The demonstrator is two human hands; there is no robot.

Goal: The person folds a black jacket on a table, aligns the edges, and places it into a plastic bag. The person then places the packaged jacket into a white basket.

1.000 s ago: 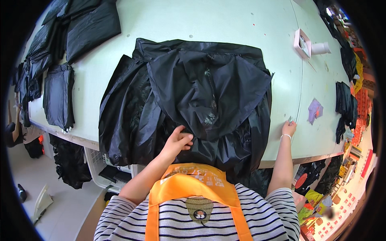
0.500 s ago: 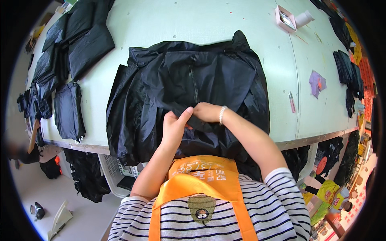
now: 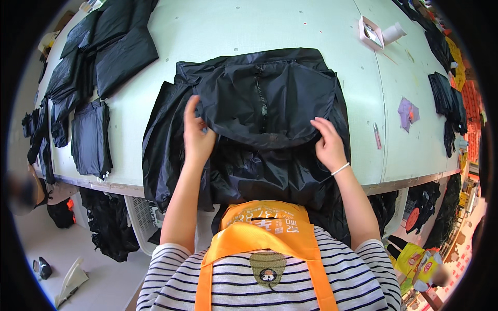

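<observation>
A black, thin, shiny garment (image 3: 290,176) lies spread in front of me on the table. On top of it is a rounded flap (image 3: 233,103) with a seam down its middle and a curved lower edge toward me. My left hand (image 3: 198,139) is at the flap's left edge, one finger stretched upward and the fingers apart. At the right edge of the flap is my right hand (image 3: 330,146), its fingers extended over the cloth and the thumb apart. Neither hand visibly grips the fabric.
Folded black pieces (image 3: 91,137) and larger black bundles (image 3: 124,59) lie at the left. On the right are a pink box (image 3: 371,32), a white cylinder (image 3: 394,32), a small cutter (image 3: 377,136) and a purple scrap (image 3: 407,113). White baskets (image 3: 139,220) stand below the table edge.
My hands were together at the middle of the near edge of the flap; they have moved apart to its two sides. The flap now lies smoother, its rounded edge spread out.
</observation>
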